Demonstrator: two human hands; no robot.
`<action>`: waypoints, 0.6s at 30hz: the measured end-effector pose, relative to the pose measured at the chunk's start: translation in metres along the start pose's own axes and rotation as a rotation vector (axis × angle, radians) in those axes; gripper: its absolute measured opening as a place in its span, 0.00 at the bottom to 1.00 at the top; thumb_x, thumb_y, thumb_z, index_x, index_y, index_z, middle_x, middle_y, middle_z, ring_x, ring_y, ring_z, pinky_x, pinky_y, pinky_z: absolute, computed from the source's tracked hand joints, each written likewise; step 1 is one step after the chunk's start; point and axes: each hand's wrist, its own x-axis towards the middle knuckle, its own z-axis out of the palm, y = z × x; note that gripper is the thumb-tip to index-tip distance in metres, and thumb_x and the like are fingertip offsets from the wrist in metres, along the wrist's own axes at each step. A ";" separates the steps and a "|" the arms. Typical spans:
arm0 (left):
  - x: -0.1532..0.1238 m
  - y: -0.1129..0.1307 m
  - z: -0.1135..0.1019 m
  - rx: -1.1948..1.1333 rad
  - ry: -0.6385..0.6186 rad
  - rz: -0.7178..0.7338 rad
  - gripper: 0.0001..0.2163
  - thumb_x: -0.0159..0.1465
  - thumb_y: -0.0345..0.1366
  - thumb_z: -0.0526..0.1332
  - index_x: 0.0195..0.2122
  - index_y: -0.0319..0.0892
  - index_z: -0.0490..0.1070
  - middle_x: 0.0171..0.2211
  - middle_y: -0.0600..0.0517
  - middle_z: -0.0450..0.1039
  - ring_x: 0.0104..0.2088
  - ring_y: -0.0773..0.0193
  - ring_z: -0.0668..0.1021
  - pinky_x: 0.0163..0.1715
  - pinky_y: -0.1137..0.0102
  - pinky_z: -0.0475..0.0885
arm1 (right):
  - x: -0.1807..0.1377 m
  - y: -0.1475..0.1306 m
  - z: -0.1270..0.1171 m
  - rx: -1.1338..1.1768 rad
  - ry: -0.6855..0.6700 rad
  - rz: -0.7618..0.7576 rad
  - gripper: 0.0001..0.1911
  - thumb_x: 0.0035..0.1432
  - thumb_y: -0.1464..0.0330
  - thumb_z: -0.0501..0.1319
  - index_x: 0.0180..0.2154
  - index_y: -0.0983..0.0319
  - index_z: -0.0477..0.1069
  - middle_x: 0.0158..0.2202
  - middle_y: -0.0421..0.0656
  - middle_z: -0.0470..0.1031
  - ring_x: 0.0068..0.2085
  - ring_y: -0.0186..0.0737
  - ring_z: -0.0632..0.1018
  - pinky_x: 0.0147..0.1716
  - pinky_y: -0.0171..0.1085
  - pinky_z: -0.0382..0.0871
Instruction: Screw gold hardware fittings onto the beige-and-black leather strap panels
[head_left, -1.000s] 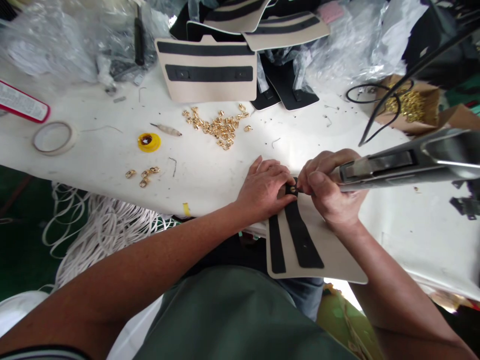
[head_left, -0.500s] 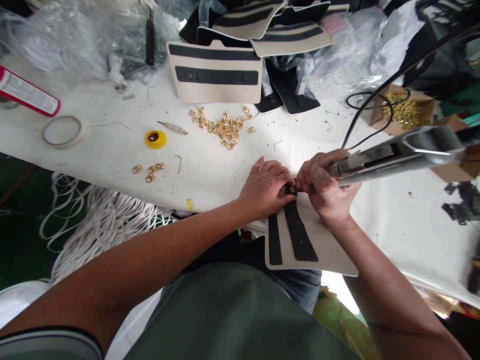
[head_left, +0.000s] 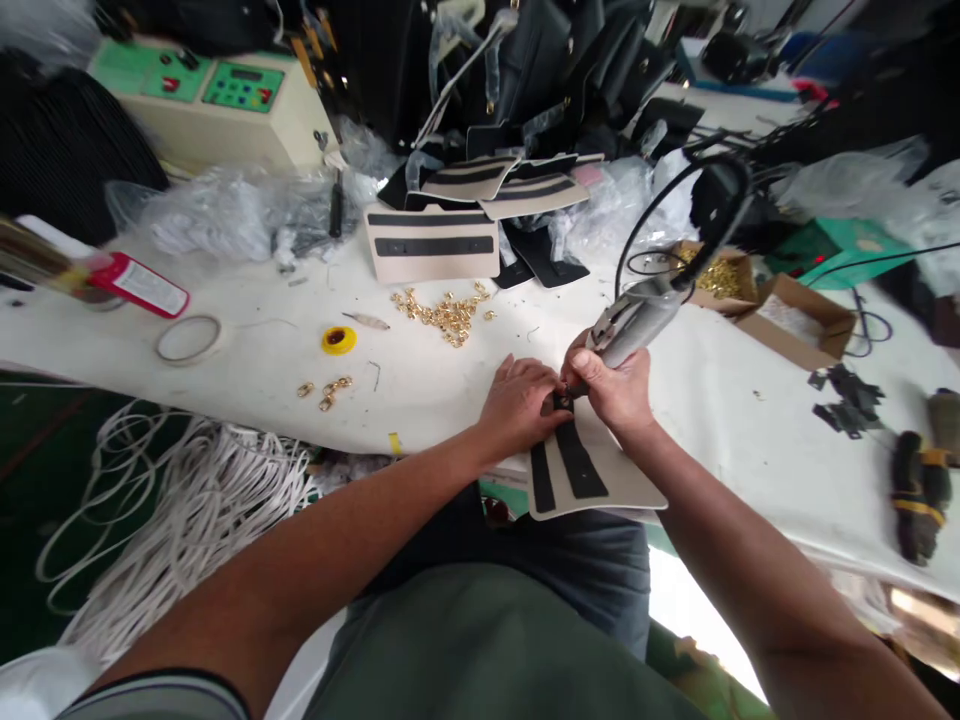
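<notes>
"Right hand (head_left: 611, 385), on my feed: what has it got?"

"It's wrapped around a grey corded tool (head_left: 637, 325). The fingers hide its lower end, near a small fitting (head_left: 565, 401) on a beige panel (head_left: 626, 482)."

"Left hand (head_left: 516, 408)?"

"Lying at the same spot, thumb and forefinger parted about the fitting. I can't tell whether it pinches the panel or only presses it."

"And the panel?"

"Far end on the white table (head_left: 712, 410), near end jutting past the edge above the person's lap, two black strips (head_left: 580, 460) showing."

"Further out?"

"Beyond the hands I see a pile of gold clasps (head_left: 454, 318), then another striped panel (head_left: 433, 265). Leftward, a yellow spool (head_left: 349, 342) and a tape roll (head_left: 216, 345); rightward, an open carton (head_left: 720, 304) of gold pieces."
</notes>
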 end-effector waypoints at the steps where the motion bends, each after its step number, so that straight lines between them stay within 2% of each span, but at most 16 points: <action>1: 0.000 0.001 -0.001 -0.002 -0.001 -0.003 0.17 0.64 0.51 0.71 0.48 0.49 0.76 0.54 0.50 0.79 0.64 0.49 0.71 0.73 0.44 0.51 | 0.002 -0.007 -0.002 0.024 0.029 -0.008 0.31 0.53 0.40 0.71 0.24 0.59 0.70 0.20 0.39 0.71 0.22 0.38 0.74 0.21 0.37 0.69; 4: -0.002 0.008 -0.004 0.002 0.000 -0.007 0.15 0.65 0.48 0.70 0.48 0.49 0.76 0.56 0.51 0.78 0.63 0.50 0.71 0.73 0.44 0.50 | 0.007 -0.029 -0.019 -0.029 0.191 -0.057 0.30 0.55 0.39 0.70 0.31 0.60 0.74 0.20 0.37 0.71 0.20 0.37 0.72 0.19 0.35 0.67; 6: -0.001 0.014 -0.006 0.042 -0.002 -0.012 0.13 0.66 0.46 0.70 0.48 0.48 0.76 0.55 0.50 0.78 0.62 0.50 0.71 0.73 0.46 0.50 | 0.008 -0.037 -0.040 -0.259 0.237 -0.042 0.30 0.57 0.39 0.69 0.38 0.61 0.76 0.22 0.38 0.73 0.22 0.37 0.73 0.21 0.35 0.66; 9: 0.001 0.023 -0.008 0.147 -0.002 -0.072 0.15 0.65 0.48 0.70 0.48 0.46 0.75 0.52 0.48 0.78 0.60 0.48 0.72 0.70 0.50 0.57 | 0.000 -0.027 -0.075 -0.770 0.136 0.126 0.31 0.60 0.41 0.66 0.45 0.62 0.77 0.30 0.45 0.79 0.31 0.45 0.78 0.30 0.39 0.69; 11: 0.003 0.027 -0.009 0.196 0.008 -0.125 0.20 0.62 0.50 0.72 0.49 0.44 0.75 0.51 0.45 0.78 0.59 0.46 0.72 0.65 0.51 0.62 | -0.009 -0.009 -0.093 -0.962 0.045 0.274 0.27 0.63 0.48 0.66 0.51 0.62 0.77 0.39 0.50 0.82 0.38 0.50 0.80 0.37 0.42 0.71; 13: 0.002 0.027 -0.011 0.217 0.022 -0.151 0.26 0.61 0.51 0.73 0.54 0.43 0.72 0.53 0.43 0.77 0.59 0.44 0.72 0.61 0.51 0.65 | -0.020 0.008 -0.106 -0.981 0.041 0.324 0.23 0.61 0.56 0.68 0.53 0.61 0.78 0.46 0.54 0.82 0.43 0.53 0.81 0.42 0.45 0.72; 15: -0.001 0.026 -0.013 0.234 0.036 -0.164 0.32 0.60 0.52 0.73 0.60 0.42 0.68 0.55 0.41 0.77 0.59 0.42 0.73 0.59 0.51 0.66 | -0.033 0.018 -0.114 -0.938 0.097 0.296 0.23 0.58 0.60 0.69 0.54 0.62 0.79 0.50 0.56 0.81 0.47 0.56 0.81 0.47 0.47 0.73; 18: -0.008 0.023 -0.017 0.258 0.055 -0.203 0.37 0.60 0.54 0.73 0.64 0.41 0.64 0.56 0.39 0.78 0.59 0.42 0.74 0.58 0.51 0.66 | -0.069 0.015 -0.117 -0.871 0.222 0.224 0.26 0.62 0.56 0.65 0.56 0.65 0.78 0.55 0.58 0.79 0.55 0.58 0.79 0.55 0.51 0.72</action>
